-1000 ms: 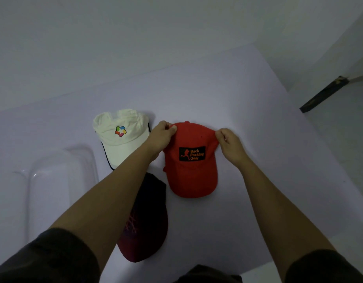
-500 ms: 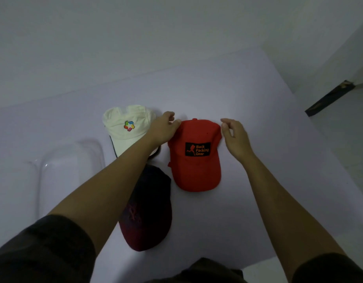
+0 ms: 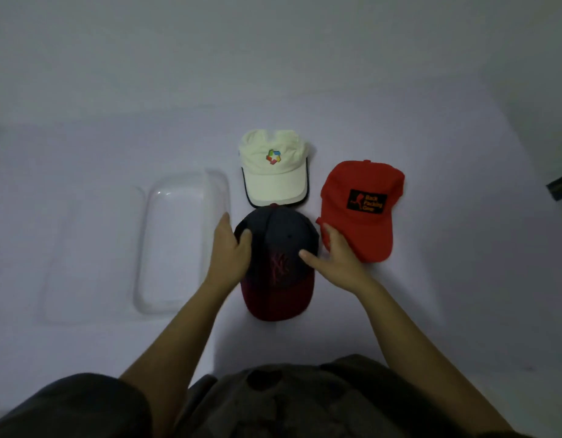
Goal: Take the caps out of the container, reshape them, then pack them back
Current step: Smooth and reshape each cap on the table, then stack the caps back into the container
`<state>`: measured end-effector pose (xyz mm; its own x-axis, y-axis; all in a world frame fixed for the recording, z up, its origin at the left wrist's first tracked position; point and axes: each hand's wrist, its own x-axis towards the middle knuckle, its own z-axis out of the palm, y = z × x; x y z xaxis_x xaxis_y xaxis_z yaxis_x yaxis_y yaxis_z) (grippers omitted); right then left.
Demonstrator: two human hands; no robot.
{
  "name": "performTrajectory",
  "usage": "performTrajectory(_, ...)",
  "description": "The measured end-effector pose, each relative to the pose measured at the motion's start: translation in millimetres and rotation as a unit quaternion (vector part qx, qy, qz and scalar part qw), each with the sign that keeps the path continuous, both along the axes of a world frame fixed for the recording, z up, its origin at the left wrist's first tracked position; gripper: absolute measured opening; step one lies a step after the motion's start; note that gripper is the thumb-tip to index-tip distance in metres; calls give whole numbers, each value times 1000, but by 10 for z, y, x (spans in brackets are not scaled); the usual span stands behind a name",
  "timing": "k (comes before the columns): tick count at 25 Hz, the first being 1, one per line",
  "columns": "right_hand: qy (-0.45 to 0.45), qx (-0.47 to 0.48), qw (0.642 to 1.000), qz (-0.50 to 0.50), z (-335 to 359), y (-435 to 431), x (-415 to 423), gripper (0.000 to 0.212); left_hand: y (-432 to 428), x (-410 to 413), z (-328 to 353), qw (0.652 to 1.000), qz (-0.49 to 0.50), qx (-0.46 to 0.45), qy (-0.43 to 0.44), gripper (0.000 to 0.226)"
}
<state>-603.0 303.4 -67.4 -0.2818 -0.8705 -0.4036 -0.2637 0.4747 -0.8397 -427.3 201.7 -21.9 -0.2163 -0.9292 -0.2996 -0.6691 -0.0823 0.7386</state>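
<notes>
Step in hand (my read): reshaping the dark cap (image 3: pixel 278 263). Both hands are on it.

Left hand (image 3: pixel 227 251) grips the crown at 9 o'clock, thumb over the top. Right hand (image 3: pixel 341 259) grips it at 3 o'clock, thumb laid on the front panel by the logo. Its fingers run down the far side (tips hidden, so I can't tell how firm the hold is).

To do it well:
- Press the crown out evenly from both sides.
- Round out the front panels.
- Leave the brim at 6 o'clock flat on the table (image 3: pixel 431 311), no creasing.
- Watch the right fingers. They sit right at the edge of the red cap (image 3: pixel 361 213) and could drag it.

Layout from the dark cap:
- White cap (image 3: pixel 273 172) at 12, its brim touching or just overlapping the dark crown.
- Red cap at 2.
- Clear container (image 3: pixel 178 245) at 9, just beside the left hand.

All three caps are out on the table.
</notes>
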Motion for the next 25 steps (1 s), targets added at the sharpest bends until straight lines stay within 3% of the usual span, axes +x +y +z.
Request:
performTrajectory(3,18,2,999,39,52,-118,75,102,271,182,-308,996,33,81,19,84)
performTrajectory(6,-55,24,997,51,115,-328,-9,99,411,279,-443,985,74,148,51,99)
performTrajectory(9,-62,43,992,102,172,-466,-85,65,459,290,-441,984,56,141,91,78)
performTrajectory(12,-88,2,990,106,213,-490,-37,40,450,300,-396,978,53,153,129,59)
performTrajectory(16,-149,-28,984,95,203,-417,11,34,492,328,-382,967,71,173,175,57)
performTrajectory(19,-182,-37,979,84,249,-363,39,28,499,359,-352,934,101,224,261,62)
performTrajectory(23,-208,-59,973,83,390,-283,-54,31,420,380,-367,899,113,276,320,86)
performTrajectory(25,-213,-69,972,76,506,-257,-135,32,355,332,-288,882,77,292,362,74)
